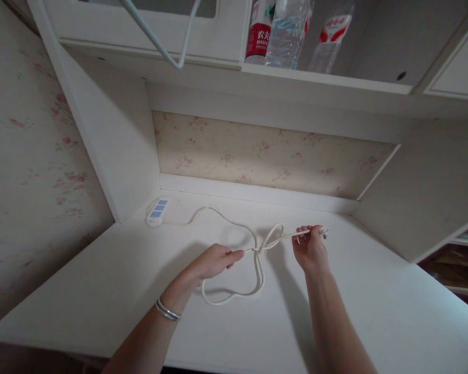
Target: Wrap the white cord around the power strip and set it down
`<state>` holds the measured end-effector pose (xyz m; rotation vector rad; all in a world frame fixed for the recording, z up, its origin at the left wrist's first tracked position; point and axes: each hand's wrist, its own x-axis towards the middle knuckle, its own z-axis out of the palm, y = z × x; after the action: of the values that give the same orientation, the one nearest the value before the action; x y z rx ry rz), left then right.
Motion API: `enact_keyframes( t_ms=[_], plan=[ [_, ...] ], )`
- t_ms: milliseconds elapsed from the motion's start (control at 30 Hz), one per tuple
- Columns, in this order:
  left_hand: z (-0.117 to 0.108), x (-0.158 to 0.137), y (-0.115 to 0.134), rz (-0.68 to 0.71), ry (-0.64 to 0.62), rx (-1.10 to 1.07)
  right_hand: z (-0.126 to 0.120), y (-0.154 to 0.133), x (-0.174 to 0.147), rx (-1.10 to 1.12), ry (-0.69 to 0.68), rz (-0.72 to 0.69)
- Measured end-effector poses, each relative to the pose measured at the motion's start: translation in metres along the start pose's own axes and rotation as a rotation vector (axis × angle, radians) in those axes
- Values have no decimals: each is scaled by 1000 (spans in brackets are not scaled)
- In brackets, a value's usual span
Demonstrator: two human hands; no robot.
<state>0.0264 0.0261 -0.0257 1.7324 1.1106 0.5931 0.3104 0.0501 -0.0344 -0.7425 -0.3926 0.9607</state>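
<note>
A white cord [260,280] lies looped over the desk, with a knot-like crossing between my hands. My left hand [217,261] pinches the cord just left of that crossing; a silver bangle circles the wrist. On the other side, my right hand [310,247] is closed on the cord near its end, where the plug [323,232] sticks out past the fingers. From the crossing the cord runs back left to a white power strip [158,210] with blue socket faces, which rests at the back left of the desk.
The white desk [140,291] has side panels and a low back ledge [257,193]. Overhead, a shelf holds plastic bottles [286,36]. A pale bent rod [175,62] hangs down at upper left. Floral wallpaper [70,179] covers the left wall.
</note>
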Motion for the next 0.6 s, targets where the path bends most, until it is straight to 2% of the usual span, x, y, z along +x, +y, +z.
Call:
enact_keyframes(
  t_ms=[167,267,433,533,600],
  plan=[
    [-17,1,-4,-87,60,-152,-19,-19,18,-28,-22,-87],
    [-24,3,-7,-126,94,-233,-21,-27,21,58,-2,-82],
    [-30,1,-11,-143,3,-368,-32,-39,24,223,112,-92],
    [-35,-4,-10,-70,-79,-614,-44,-49,24,236,209,-177],
    [-39,-7,-7,-30,-95,-856,-48,-54,23,230,210,-196]
  ],
)
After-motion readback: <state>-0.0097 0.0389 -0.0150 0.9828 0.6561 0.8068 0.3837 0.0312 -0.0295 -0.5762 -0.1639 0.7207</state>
